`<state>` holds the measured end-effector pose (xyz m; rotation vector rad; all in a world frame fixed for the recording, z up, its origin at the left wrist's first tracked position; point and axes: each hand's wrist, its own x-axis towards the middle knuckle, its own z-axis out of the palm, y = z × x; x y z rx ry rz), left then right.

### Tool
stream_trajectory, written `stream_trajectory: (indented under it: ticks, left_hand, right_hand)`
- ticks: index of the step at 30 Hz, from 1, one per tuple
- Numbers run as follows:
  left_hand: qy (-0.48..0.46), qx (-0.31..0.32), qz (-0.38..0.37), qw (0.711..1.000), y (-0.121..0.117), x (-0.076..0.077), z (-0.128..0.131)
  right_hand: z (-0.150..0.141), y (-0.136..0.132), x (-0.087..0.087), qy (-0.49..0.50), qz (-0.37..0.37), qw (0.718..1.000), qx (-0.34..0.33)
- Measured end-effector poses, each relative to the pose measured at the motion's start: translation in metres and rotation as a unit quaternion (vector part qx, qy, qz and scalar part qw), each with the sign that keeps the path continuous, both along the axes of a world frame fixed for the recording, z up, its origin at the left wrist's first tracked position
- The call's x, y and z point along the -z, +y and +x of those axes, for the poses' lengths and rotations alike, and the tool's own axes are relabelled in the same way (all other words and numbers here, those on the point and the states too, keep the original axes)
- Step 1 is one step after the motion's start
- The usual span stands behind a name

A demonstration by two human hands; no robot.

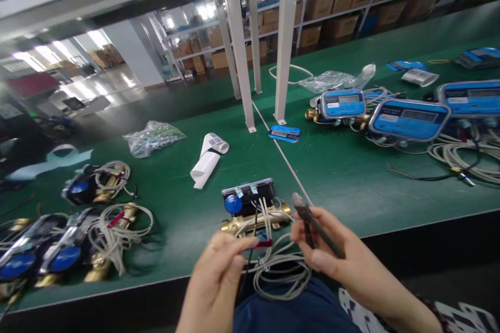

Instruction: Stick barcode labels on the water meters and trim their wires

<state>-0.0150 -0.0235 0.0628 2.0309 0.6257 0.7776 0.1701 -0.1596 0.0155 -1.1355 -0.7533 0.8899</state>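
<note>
Head view: left hand pinches wires near a meter; right hand grips pliers, apart from the wires.

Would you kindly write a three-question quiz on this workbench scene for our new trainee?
1. Which hand holds the dark-handled metal pliers?

2. True or false: the left hand holds the curled white paper.

3. What lies on the flat green tabletop at the foot of the white metal posts?
A) Brown cardboard box
B) Blue rectangular panel
C) Light-blue sheet

Key:
1. The right hand.
2. False; it holds thin coloured wires, and the paper lies on the tabletop.
3. B.
</note>
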Motion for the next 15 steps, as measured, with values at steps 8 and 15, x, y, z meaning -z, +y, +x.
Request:
stream_trajectory:
  ticks: [8, 15]
  left_hand:
    - [-0.060, 0.032, -0.274, 0.959, -0.017, 0.020, 0.026]
    - [-0.020, 0.028, -0.001, 0.999, -0.018, 0.024, 0.026]
  right_hand:
    - [-0.048, 0.027, -0.010, 0.019, 0.062, 0.997, 0.044]
    - [-0.045, 0.027, -0.011, -0.218, 0.070, 0.968, 0.104]
